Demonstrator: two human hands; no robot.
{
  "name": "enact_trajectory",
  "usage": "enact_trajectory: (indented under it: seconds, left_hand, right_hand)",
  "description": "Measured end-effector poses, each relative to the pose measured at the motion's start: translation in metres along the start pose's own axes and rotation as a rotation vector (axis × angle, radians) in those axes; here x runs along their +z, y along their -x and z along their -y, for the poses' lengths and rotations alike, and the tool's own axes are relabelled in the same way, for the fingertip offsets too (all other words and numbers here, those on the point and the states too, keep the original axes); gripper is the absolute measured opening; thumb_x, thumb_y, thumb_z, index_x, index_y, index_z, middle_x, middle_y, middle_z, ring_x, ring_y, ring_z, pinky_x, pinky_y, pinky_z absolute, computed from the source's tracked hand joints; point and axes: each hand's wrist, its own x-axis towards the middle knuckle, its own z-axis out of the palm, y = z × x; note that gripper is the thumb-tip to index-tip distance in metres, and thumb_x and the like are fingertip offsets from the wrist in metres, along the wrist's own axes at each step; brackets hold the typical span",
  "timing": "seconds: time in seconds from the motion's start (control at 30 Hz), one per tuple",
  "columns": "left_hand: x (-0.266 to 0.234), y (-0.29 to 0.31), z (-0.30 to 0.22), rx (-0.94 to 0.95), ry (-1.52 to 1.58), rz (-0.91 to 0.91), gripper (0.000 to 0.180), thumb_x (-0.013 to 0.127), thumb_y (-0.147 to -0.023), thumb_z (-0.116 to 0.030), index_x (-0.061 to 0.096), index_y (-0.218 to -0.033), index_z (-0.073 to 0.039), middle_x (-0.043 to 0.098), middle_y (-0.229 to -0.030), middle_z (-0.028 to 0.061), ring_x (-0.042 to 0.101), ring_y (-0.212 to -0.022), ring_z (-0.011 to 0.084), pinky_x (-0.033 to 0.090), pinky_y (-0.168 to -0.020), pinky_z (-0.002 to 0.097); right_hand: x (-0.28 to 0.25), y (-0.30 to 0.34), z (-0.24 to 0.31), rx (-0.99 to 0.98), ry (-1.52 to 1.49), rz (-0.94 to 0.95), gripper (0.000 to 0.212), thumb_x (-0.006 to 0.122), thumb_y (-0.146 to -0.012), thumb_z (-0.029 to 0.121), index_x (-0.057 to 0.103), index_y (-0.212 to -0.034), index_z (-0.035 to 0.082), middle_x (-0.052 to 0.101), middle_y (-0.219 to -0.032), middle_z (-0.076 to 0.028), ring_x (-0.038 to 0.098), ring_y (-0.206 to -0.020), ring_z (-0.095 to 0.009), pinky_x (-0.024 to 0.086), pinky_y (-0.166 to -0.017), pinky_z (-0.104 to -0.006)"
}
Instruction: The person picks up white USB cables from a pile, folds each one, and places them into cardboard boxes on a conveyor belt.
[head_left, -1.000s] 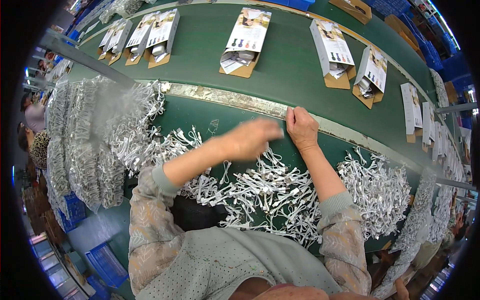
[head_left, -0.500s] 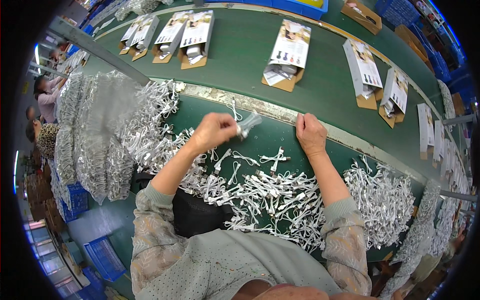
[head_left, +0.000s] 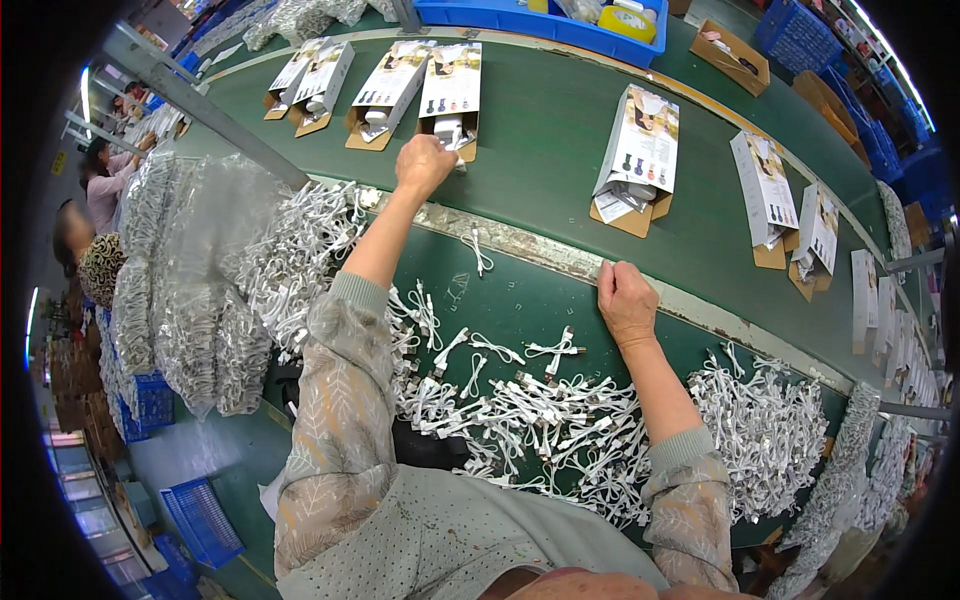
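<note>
My left hand (head_left: 427, 165) reaches over the green belt to the open lower end of a printed white box (head_left: 452, 82). Its fingers are closed, with a bit of white cable showing beside them; the rest is hidden by the hand. Inside that box's open end sits a white item (head_left: 449, 127). My right hand (head_left: 628, 305) rests curled in a fist on the worn metal rail (head_left: 530, 247); whatever its fingers may hold is hidden. Between my forearms, short white cables (head_left: 540, 405) lie in a loose heap, and one single cable (head_left: 478, 252) lies near the rail.
More open boxes (head_left: 640, 150) lie along the green belt (head_left: 545, 130). Cable piles stand at left (head_left: 300, 235) and right (head_left: 755, 430). Bagged bundles (head_left: 185, 290) line the left side, near a slanted metal post (head_left: 205, 105). A blue tray (head_left: 540, 18) sits beyond the belt.
My left hand has moved forward from above the table to the box, carrying what looks like a blurred white cable. Boxes appear further right. My right hand has stayed at the rail.
</note>
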Motion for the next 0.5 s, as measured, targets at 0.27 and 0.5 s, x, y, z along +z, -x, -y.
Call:
enact_trajectory:
  seconds: [0.27, 0.5]
  left_hand:
    - [0.035, -0.017, -0.024, 0.071, 0.243, -0.032, 0.021, 0.064, -0.070, -0.022, 0.068, -0.073, -0.002, 0.065, -0.065, 0.0138, 0.064, -0.068, 0.0275, 0.049, -0.068, 0.0338]
    - [-0.004, 0.057, -0.037, 0.701, -0.047, 0.293, 0.042, 0.046, -0.068, 0.009, 0.061, -0.105, -0.004, 0.058, -0.106, 0.0169, 0.055, -0.101, 0.0349, 0.045, -0.089, 0.0393]
  right_hand:
    - [-0.001, -0.003, 0.007, -0.013, -0.015, -0.012, 0.023, 0.059, -0.082, 0.016, 0.047, -0.065, 0.006, 0.054, -0.062, -0.011, 0.056, -0.055, -0.030, 0.045, -0.049, -0.0384]
    - [0.000, -0.001, 0.000, -0.001, 0.010, -0.017, 0.023, 0.059, -0.082, 0.016, 0.047, -0.065, 0.006, 0.054, -0.063, -0.011, 0.056, -0.056, -0.030, 0.045, -0.048, -0.0381]
